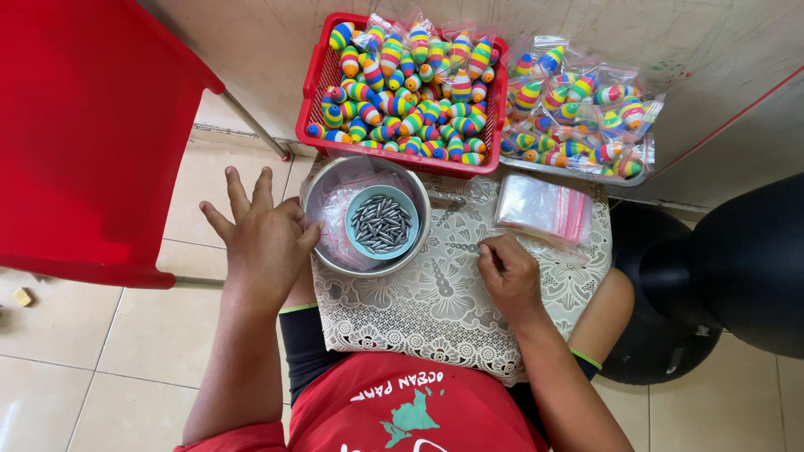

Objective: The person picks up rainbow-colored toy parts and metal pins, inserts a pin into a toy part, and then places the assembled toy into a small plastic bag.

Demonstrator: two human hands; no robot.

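Note:
My left hand (261, 236) hovers with fingers spread just left of a metal bowl (318, 219), its thumb near the rim, holding nothing. Inside that bowl lie clear plastic bags and a small teal bowl (358, 208) filled with several grey metal sinkers (381, 224). My right hand (507, 272) rests on the lace cloth (435, 310) over my lap, fingers curled and pinching at a small chain of beads (461, 248). A stack of small clear zip bags (544, 208) lies just beyond the right hand.
A red basket (311, 92) of rainbow-striped floats stands ahead. A metal tray (578, 172) to its right holds bagged floats. A red plastic chair (92, 125) is at left, a black round object (737, 259) at right, and tiled floor below.

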